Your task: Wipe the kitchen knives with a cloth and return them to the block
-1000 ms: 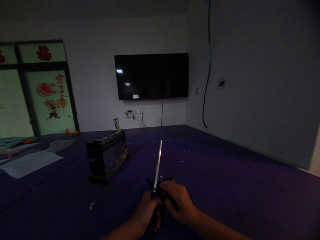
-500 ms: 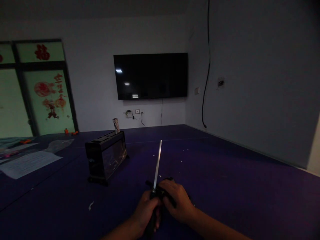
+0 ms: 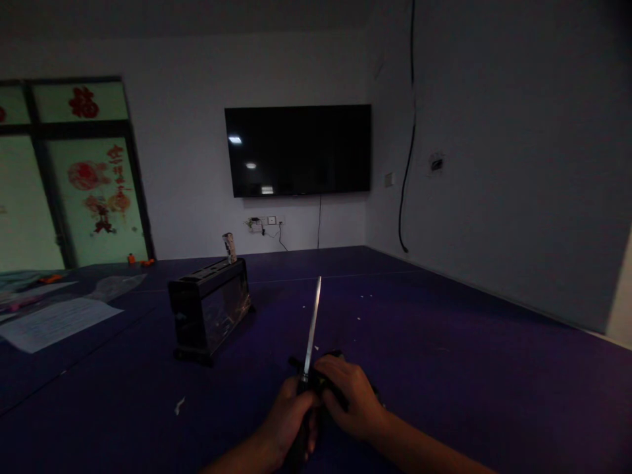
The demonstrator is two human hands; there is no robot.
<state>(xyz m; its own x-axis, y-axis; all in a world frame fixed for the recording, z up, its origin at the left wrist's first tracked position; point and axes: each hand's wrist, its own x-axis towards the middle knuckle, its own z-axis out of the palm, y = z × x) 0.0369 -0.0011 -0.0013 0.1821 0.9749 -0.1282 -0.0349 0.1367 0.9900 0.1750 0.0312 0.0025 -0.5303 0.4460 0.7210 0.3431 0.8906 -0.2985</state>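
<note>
My left hand [image 3: 291, 415] is closed round the black handle of a tool with a long, narrow metal shaft [image 3: 312, 329]. The shaft points forward and slightly right; whether it is a knife or a honing steel I cannot tell. Close on the right, my right hand [image 3: 353, 398] curls over a dark object [image 3: 330, 385], mostly covered by its fingers and hard to make out in the dim light. Forward and left stands a black slotted block [image 3: 207, 306] with shiny sides. A mottled, light-coloured handle [image 3: 230, 248] sticks up from its top.
The purple table [image 3: 444, 368] runs back towards the walls. Printed paper [image 3: 64, 322] and a clear plastic bag [image 3: 116, 286] lie at left. A white scrap [image 3: 179, 405] rests near the block, and small white bits are scattered ahead. A television [image 3: 299, 151] hangs at the back.
The tip of the metal shaft has shifted very slightly to the right. Both hands keep their grip and place, and the block stands unmoved.
</note>
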